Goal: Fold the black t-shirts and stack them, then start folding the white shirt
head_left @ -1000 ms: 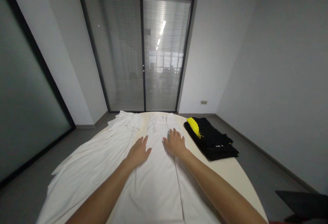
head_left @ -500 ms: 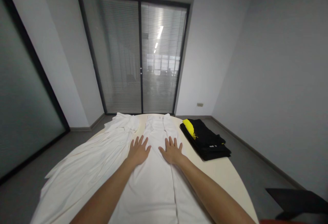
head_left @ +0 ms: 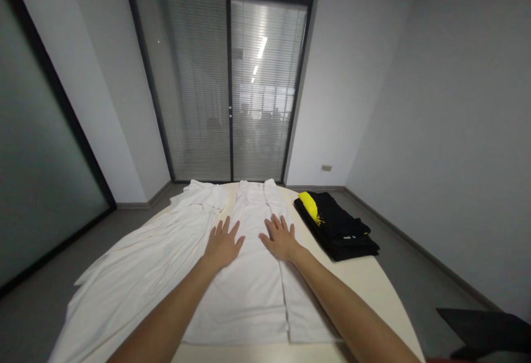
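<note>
A folded white garment lies lengthwise down the middle of a pale round table. My left hand rests flat on it with fingers spread. My right hand lies flat beside it on the same garment, fingers also spread. Both hands hold nothing. A second white cloth is spread out to the left and hangs over the table's edge.
A stack of folded black clothes with a yellow piece on top sits at the table's right side. Glass doors with blinds stand behind the table. A dark object shows at the lower right corner.
The folded garment has slid away from me, so its near edge now shows on the table. Both hands stay flat on it and have shifted slightly forward.
</note>
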`<state>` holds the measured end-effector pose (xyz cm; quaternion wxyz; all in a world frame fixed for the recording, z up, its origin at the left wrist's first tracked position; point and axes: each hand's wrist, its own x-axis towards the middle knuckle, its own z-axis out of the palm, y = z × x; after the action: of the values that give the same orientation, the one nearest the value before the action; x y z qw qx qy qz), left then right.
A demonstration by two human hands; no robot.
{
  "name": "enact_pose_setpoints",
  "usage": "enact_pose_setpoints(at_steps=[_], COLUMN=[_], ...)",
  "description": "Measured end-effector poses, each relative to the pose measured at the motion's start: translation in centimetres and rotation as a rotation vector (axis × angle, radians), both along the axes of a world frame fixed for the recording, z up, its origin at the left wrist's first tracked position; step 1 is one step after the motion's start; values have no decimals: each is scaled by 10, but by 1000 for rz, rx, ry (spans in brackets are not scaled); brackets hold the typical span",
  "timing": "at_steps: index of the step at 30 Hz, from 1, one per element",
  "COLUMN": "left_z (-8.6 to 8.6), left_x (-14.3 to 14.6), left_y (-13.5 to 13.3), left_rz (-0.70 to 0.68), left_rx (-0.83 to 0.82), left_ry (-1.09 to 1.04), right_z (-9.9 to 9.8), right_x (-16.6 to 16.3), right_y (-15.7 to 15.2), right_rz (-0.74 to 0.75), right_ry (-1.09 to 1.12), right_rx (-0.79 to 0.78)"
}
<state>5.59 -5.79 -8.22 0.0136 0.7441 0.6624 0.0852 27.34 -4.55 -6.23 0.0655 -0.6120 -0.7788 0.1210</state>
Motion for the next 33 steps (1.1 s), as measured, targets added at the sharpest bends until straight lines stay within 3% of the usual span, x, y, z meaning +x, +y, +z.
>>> enact_pose_setpoints(at_steps=[6, 10, 21, 33], left_z=[1, -3, -8, -10], left_x=[-4, -9, -11, -13], left_y=[-37, -43, -39, -35], left_rz=[-68, -78, -73, -76], left_rx=[19, 4, -7, -29], left_ry=[8, 4, -49, -70], right_z=[34, 49, 44, 45], right_x=[12, 23, 36, 36], right_y=[-61, -94, -110, -120], right_rz=[494, 730, 666, 710], right_ry=[98, 181, 97, 187], right_rx=[63, -120, -249, -402])
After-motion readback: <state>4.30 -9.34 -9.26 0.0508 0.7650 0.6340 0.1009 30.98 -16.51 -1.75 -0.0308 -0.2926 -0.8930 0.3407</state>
